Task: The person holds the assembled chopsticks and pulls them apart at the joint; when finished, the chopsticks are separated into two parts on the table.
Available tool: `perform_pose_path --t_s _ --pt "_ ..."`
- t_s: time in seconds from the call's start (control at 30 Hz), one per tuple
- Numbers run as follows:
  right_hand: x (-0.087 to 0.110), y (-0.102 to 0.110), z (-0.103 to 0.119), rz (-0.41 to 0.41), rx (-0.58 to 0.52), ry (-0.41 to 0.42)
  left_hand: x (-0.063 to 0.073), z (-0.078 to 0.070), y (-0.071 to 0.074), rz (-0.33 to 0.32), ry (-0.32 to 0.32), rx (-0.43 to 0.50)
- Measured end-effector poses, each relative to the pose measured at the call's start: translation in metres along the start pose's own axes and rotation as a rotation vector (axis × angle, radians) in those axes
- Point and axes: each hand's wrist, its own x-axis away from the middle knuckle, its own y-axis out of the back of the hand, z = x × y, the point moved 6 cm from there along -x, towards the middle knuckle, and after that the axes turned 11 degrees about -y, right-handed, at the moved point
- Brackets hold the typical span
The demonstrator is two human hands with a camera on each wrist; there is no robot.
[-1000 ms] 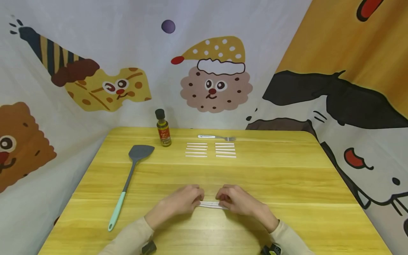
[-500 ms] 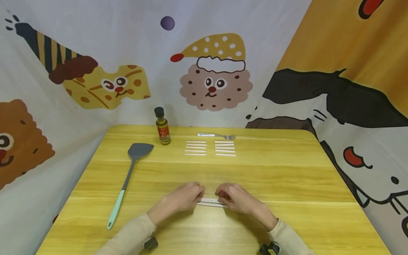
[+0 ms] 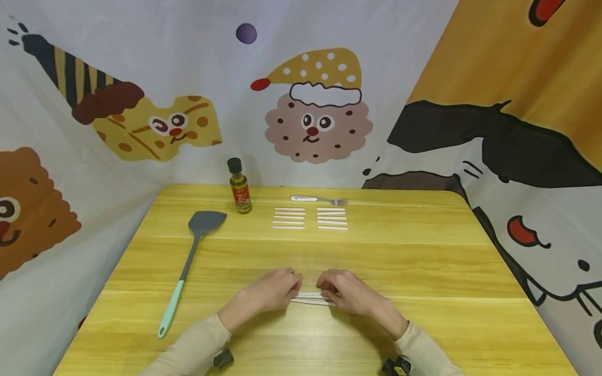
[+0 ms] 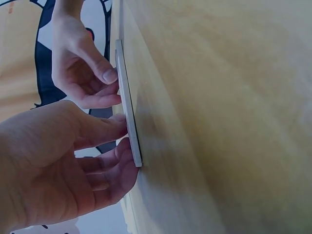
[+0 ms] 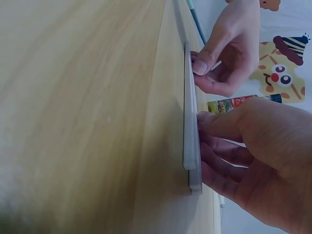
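Slim white sticks (image 3: 310,295) lie side by side across the near middle of the wooden table, with a narrow gap between them. My left hand (image 3: 275,290) pinches at their left end, fingers curled. At the right end my right hand (image 3: 350,293) does the same, thumb and fingertips on the far stick. Seen from the left wrist, a flat white stick (image 4: 127,107) runs past both hands. The right wrist view shows the nearer stick (image 5: 189,117) in front of another stick (image 5: 196,181). Fingers partly hide the ends.
Two columns of short white sticks (image 3: 289,218) lie farther back, below a fork (image 3: 320,200). A dark-capped bottle (image 3: 241,193) stands at the back left. A grey spatula (image 3: 189,261) with a mint handle lies on the left. A printed curtain (image 3: 226,62) hangs behind the table.
The sticks between my hands, close together a second ago, now show a wider gap between the far and near ones. The hands have hardly moved; the head view has shifted slightly.
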Motion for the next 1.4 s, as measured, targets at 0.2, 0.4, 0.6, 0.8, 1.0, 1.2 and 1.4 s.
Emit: perform_pose_path --t_s 0.2,0.4,0.6,0.8,1.0,1.2,1.4 --pt "-0.001 0.000 0.002 -0.013 0.014 0.007 0.000 0.001 -0.001 -0.013 0.006 -0.020" --pt "-0.001 -0.001 0.002 -0.015 0.019 0.005 0.000 -0.001 -0.001 0.001 0.019 -0.035" --pt "-0.002 -0.002 0.005 -0.046 0.067 0.025 0.000 -0.004 -0.001 -0.017 0.013 -0.091" --pt "-0.004 -0.002 0.009 -0.105 0.181 0.064 -0.001 -0.002 -0.001 -0.008 0.032 -0.137" --pt "-0.006 0.003 0.013 -0.219 0.289 0.131 -0.001 0.001 0.002 -0.034 0.021 -0.114" --pt "-0.009 0.017 0.020 -0.328 0.373 0.155 -0.004 -0.001 0.015 -0.139 -0.030 -0.167" --pt "-0.014 0.030 0.028 -0.375 0.351 0.191 -0.006 -0.008 0.035 -0.264 -0.084 -0.271"
